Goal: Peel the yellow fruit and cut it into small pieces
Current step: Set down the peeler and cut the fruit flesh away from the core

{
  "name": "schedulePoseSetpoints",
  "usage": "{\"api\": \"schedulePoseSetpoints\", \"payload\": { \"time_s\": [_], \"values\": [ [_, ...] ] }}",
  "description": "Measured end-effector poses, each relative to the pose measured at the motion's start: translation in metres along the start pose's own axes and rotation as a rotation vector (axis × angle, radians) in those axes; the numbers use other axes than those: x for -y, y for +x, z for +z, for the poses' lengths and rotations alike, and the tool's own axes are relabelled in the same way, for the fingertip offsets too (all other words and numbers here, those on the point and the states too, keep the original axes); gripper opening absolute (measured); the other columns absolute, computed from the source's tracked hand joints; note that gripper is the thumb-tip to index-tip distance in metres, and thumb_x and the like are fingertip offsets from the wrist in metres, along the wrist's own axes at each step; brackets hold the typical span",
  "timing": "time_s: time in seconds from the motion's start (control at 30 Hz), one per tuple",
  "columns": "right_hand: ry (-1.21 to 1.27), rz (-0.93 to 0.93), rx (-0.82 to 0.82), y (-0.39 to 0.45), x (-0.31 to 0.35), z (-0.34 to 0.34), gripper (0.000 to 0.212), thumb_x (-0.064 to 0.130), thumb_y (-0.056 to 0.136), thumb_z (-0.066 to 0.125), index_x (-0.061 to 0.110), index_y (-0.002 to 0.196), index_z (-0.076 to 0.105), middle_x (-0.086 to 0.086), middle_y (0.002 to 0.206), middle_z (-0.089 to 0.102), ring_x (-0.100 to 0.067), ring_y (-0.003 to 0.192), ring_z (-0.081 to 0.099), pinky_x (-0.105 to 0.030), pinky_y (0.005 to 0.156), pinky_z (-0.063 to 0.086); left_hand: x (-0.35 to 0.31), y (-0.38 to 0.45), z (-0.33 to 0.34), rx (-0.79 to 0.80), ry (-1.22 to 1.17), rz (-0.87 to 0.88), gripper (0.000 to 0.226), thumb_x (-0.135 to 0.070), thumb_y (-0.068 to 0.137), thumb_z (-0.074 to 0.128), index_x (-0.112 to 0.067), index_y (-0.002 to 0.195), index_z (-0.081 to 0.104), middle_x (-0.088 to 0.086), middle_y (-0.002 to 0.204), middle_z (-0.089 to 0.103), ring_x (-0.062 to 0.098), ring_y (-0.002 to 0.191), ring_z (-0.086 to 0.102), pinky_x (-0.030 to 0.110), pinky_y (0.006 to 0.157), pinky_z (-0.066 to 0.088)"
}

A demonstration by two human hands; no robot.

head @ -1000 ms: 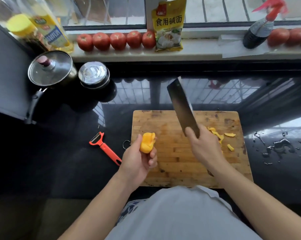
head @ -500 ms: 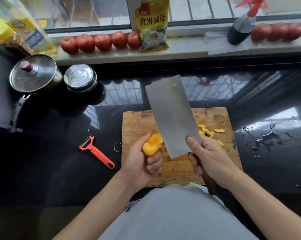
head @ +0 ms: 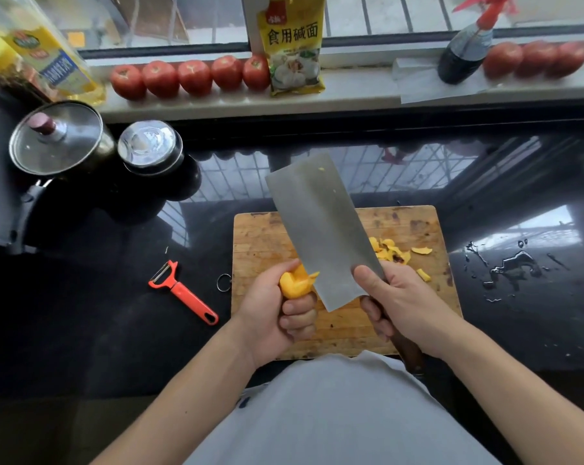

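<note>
— Fruit position?
— The yellow fruit [head: 297,284] is gripped in the left hand [head: 277,313], fingers curled round it, above the near left part of the cutting board [head: 260,236].
— And to its right?
— The cleaver [head: 321,229] is held by the right hand [head: 404,303], fingers wrapped on the handle. Its blade is laid against the fruit's right side, long axis running far-left to near-right.

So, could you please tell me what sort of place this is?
Most likely a home kitchen: a wooden cutting board on a dark glossy counter, a lidded pot beside it, and tomatoes along the windowsill.
</note>
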State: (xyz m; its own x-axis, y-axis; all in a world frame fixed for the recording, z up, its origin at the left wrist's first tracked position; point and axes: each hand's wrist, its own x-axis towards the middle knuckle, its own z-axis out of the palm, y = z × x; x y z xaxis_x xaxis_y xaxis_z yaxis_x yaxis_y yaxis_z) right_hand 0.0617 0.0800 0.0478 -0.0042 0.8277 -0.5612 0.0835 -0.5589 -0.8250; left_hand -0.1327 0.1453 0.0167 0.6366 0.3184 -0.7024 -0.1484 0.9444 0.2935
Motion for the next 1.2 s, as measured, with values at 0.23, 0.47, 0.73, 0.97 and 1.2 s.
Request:
{"api": "schedulePoseSetpoints", "payload": {
  "time_s": [0.23, 0.47, 0.73, 0.97, 1.2],
  "values": [
    [0.041, 0.059, 0.031, 0.0, 0.004, -0.002, 0.032, 0.044, 0.104, 0.046, 0.017, 0.093, 0.06, -0.005, 0.06, 0.05, -0.017, 0.044, 0.042, -0.033, 0.049, 0.044, 0.006, 0.004, 0.012, -0.1, 0.092, 0.058, 0.053, -0.043, 0.105, 0.037, -0.017, 0.072, 0.069, -0.001, 0.048, 0.028, 0.011, 0.039, 0.022, 0.028, 0.05, 0.015],
    [0.206, 0.146, 0.075, -0.005, -0.002, -0.006, 0.033, 0.043, 0.103, 0.05, 0.011, 0.098, 0.059, -0.005, 0.061, 0.046, -0.016, 0.044, 0.036, -0.028, 0.045, 0.038, 0.011, 0.004, 0.014, -0.136, 0.17, 0.066, 0.04, -0.037, 0.104, 0.04, -0.016, 0.077, 0.061, 0.001, 0.051, 0.027, 0.012, 0.04, 0.022, 0.028, 0.047, 0.018],
    [0.393, 0.241, 0.095, -0.004, -0.01, -0.008, 0.033, 0.043, 0.099, 0.058, 0.011, 0.099, 0.062, -0.003, 0.062, 0.045, -0.013, 0.043, 0.033, -0.025, 0.041, 0.036, 0.017, 0.007, 0.02, -0.232, 0.161, 0.2, 0.044, -0.041, 0.107, 0.046, -0.009, 0.095, 0.074, 0.009, 0.06, 0.037, 0.017, 0.049, 0.03, 0.03, 0.052, 0.023],
    [0.332, 0.202, 0.011, -0.007, -0.012, -0.008, 0.033, 0.044, 0.102, 0.052, 0.013, 0.107, 0.061, -0.004, 0.063, 0.046, -0.015, 0.046, 0.036, -0.027, 0.043, 0.038, 0.019, 0.006, 0.015, -0.156, 0.065, 0.223, 0.049, -0.045, 0.107, 0.039, -0.007, 0.099, 0.069, 0.013, 0.085, 0.056, 0.018, 0.055, 0.043, 0.028, 0.049, 0.033],
    [-0.328, -0.25, -0.471, -0.016, -0.029, -0.002, 0.023, 0.032, 0.103, 0.05, 0.023, 0.083, 0.058, 0.013, 0.056, 0.053, -0.005, 0.049, 0.049, -0.017, 0.047, 0.038, 0.023, 0.014, 0.019, -0.558, 0.411, 0.429, 0.041, -0.043, 0.11, 0.039, -0.011, 0.095, 0.061, 0.007, 0.069, 0.057, 0.017, 0.055, 0.048, 0.033, 0.054, 0.036]
  ]
}}
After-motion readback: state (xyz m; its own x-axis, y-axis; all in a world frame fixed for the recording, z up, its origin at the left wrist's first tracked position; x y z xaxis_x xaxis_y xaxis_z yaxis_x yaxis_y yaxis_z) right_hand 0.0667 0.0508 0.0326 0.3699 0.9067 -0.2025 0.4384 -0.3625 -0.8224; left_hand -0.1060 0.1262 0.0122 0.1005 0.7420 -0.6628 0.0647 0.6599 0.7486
